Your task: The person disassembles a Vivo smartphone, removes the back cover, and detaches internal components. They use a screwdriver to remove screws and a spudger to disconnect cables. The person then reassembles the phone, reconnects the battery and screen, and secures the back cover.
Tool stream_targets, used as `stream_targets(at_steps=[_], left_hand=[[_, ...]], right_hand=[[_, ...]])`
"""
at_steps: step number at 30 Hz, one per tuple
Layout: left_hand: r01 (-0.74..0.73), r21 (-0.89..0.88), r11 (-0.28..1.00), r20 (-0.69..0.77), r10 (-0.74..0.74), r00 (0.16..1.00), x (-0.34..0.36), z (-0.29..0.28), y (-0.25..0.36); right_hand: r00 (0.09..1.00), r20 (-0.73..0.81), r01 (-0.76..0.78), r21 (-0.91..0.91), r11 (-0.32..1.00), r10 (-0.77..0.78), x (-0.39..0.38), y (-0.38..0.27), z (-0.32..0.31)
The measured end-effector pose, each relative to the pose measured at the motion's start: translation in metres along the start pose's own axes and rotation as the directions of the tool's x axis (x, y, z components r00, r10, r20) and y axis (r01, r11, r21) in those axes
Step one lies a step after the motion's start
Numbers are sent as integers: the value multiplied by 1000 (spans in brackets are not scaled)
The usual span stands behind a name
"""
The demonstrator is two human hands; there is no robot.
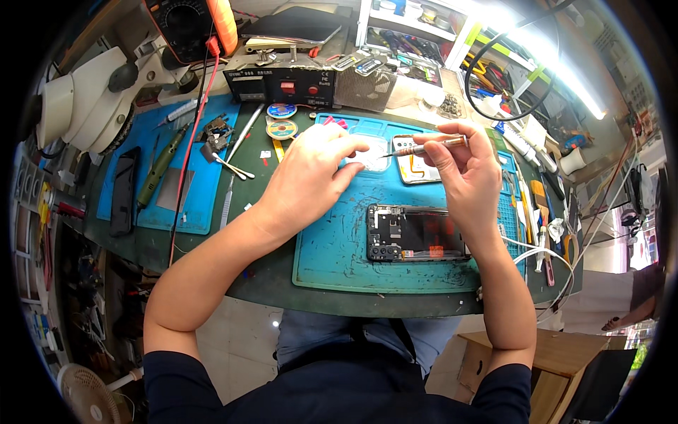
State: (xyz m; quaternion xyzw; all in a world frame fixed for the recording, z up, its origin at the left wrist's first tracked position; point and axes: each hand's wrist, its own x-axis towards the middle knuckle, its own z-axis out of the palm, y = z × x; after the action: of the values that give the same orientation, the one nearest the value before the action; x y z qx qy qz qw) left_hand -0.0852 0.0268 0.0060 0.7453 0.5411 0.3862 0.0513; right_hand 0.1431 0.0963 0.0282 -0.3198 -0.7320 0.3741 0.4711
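My right hand (470, 166) grips a slim screwdriver (431, 145), its shaft pointing left. The tip hovers by a small clear tray (382, 164) set into the blue work mat (332, 254). At the tray's left side is my left hand (316, 166), thumb and forefinger apart over its edge; nothing shows between them. Tiny contents in the tray are too small to make out. Below my hands lies an opened phone (417, 234), its inner boards and dark battery area exposed. Behind the screwdriver rests a pale phone back cover (415, 169) with a yellow flex strip.
A microscope (81, 106) and an orange-edged multimeter (191, 28) stand at left, with a red lead hanging down. A black power unit (282, 86) sits behind the mat. Brushes (540, 194), tools and a white cable (540, 249) crowd the right; a dark phone (126, 191) lies left.
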Motion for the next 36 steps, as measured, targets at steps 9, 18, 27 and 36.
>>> stream_targets(at_steps=[9,18,27,36], left_hand=[[-25,-55,998,157,33,987,-5,0,6],[-82,-9,997,177,82,981,-9,0,6],[11,6,1000,306,-12,952,-3,-20,1],[-13,-93,996,173,29,985,-2,-11,15]], right_hand=[[998,55,14,-47,999,-12,-12,-8,-1],[990,130,-33,-151,988,53,-12,-15,-7],[977,210,-26,-99,995,47,-14,-13,-1],[994,100,46,-57,997,-40,-16,-9,1]])
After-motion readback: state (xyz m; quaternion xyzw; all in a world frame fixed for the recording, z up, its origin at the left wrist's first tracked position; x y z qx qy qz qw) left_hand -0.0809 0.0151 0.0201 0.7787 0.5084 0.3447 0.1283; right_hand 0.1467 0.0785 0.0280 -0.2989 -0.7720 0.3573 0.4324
